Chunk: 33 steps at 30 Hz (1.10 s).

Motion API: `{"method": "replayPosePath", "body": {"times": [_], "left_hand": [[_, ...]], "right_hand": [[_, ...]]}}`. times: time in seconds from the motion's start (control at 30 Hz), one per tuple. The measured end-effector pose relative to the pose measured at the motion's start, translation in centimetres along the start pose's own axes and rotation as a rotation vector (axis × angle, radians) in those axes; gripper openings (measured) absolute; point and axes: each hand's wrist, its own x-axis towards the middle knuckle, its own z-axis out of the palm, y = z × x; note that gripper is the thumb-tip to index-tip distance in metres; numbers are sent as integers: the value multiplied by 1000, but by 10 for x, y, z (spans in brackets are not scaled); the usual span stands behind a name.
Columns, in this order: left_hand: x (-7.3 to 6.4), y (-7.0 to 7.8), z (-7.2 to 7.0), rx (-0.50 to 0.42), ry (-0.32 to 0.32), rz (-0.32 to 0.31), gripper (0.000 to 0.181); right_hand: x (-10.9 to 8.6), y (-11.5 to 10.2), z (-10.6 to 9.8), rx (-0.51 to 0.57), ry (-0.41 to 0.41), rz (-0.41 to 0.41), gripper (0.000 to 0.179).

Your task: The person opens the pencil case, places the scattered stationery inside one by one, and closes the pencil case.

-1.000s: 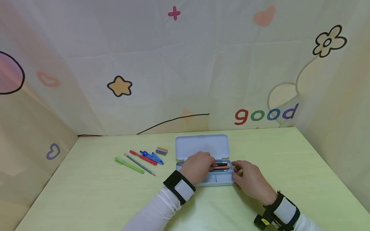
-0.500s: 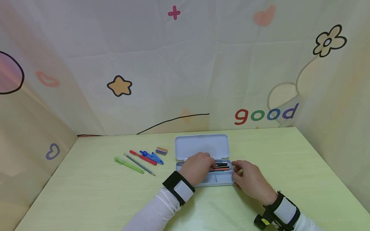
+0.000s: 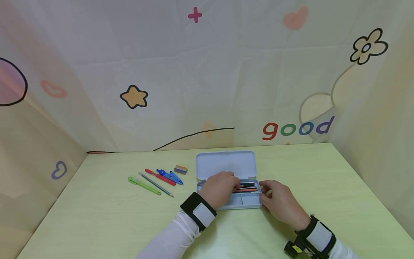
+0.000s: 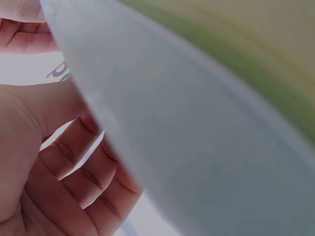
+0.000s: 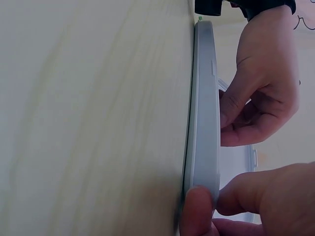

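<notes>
An open pale-blue pencil case point(image 3: 247, 200) lies on the table, lid tilted back. My left hand point(image 3: 220, 189) reaches over it from the left, its fingers down in the long rear compartment. A black pen point(image 3: 247, 185) and an orange-red pencil point(image 3: 247, 190) lie in that compartment, their left ends hidden by this hand. I cannot tell whether the left fingertips pinch one of them. My right hand point(image 3: 279, 201) holds the case's right end. In the right wrist view, the right thumb point(image 5: 197, 211) presses the outer wall near the corner, with the other fingers across the rim.
Left of the case lie a light-green pen point(image 3: 144, 185), a grey-green pencil point(image 3: 156, 185), a red pen point(image 3: 160, 177), a blue compass point(image 3: 171, 176) and an eraser point(image 3: 180, 169). A printed cloth point(image 3: 207, 79) stands behind the table.
Inside the case the orange-red pencil has shifted toward the front of the rear compartment. My left hand has drawn very slightly left. The right hand has kept its place.
</notes>
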Motion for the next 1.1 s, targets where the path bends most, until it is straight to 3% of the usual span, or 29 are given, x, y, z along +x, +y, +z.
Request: {"method": "replayPosePath", "body": {"times": [0.63, 1.1], "left_hand": [[-26, -17, -33, -7, 48, 0, 13], [-58, -42, -56, -60, 88, -76, 16]], "right_hand": [[0, -1, 1, -4, 2, 22, 45], [1, -1, 1, -10, 5, 33, 46]]}}
